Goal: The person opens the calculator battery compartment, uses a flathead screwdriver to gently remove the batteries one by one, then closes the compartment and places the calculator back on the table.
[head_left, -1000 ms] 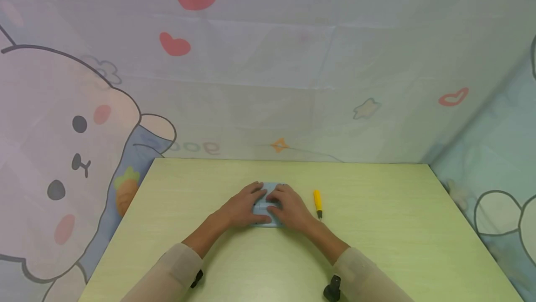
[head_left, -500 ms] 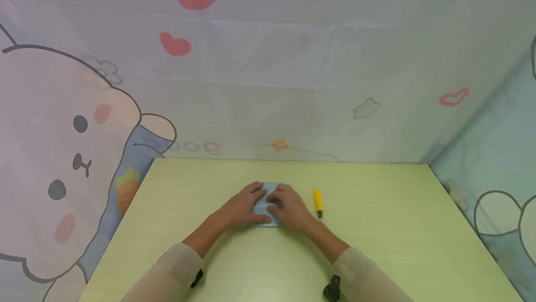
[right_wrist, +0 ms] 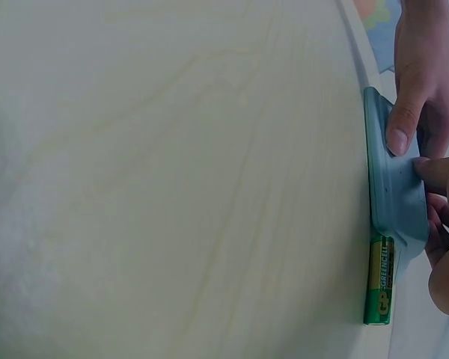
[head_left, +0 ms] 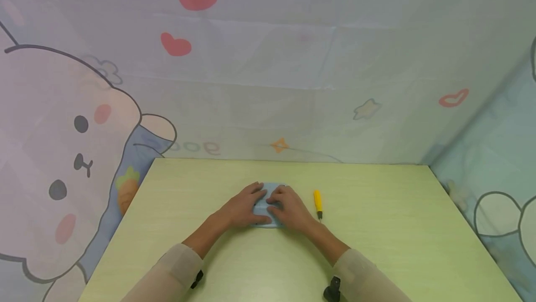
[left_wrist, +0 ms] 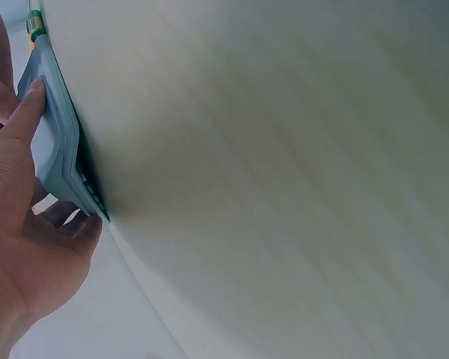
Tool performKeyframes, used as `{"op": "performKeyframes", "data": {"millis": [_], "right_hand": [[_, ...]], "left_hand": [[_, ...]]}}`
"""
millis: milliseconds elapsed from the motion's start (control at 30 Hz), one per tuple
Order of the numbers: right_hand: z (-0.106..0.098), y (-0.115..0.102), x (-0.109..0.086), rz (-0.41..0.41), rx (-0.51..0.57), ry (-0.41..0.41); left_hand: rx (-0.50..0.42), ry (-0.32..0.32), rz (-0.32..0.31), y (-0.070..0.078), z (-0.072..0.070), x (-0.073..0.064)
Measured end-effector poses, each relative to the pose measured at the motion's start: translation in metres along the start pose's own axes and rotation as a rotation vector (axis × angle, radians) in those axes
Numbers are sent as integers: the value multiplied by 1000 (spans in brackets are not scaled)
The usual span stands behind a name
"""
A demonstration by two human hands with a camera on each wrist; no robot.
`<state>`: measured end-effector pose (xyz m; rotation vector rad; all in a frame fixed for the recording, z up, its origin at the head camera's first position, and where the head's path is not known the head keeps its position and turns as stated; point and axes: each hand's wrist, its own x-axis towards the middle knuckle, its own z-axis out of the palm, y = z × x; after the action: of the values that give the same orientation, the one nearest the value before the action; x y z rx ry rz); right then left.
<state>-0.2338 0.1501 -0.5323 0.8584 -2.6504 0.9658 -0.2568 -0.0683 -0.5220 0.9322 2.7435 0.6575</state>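
Note:
A light-blue calculator [head_left: 261,208] lies on the table between my hands, its smooth back upward. Small keys show in the dark gap under its edge in the left wrist view. My left hand [head_left: 239,209] grips its left side, thumb along the near part and fingers spread toward the far edge. From the right, my right hand [head_left: 294,209] has its fingers bent over the middle and right of the calculator; its thumb touches the back. What the right fingertips hold is hidden. A green GP battery [right_wrist: 379,280] lies beside the calculator's end, out of sight in the head view.
A screwdriver [head_left: 318,202] with a yellow handle lies on the table just right of my right hand. The pale wood-grain table [head_left: 377,227] ends at a cloth backdrop [head_left: 268,83] printed with hearts and a cartoon animal.

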Motion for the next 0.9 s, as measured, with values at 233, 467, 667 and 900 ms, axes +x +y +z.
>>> {"op": "performKeyframes", "data": {"millis": [233, 467, 667, 900], "right_hand": [[1, -1, 0, -3, 3, -1], [3, -1, -1, 0, -16, 4], [5, -1, -1, -17, -38, 3], [4, 1, -3, -37, -60, 8]], "left_hand": [[1, 0, 0, 0, 0, -1], [8, -3, 0, 0, 0, -1], [23, -6, -1, -2, 2, 1], [26, 1, 11, -2, 2, 2]]}}
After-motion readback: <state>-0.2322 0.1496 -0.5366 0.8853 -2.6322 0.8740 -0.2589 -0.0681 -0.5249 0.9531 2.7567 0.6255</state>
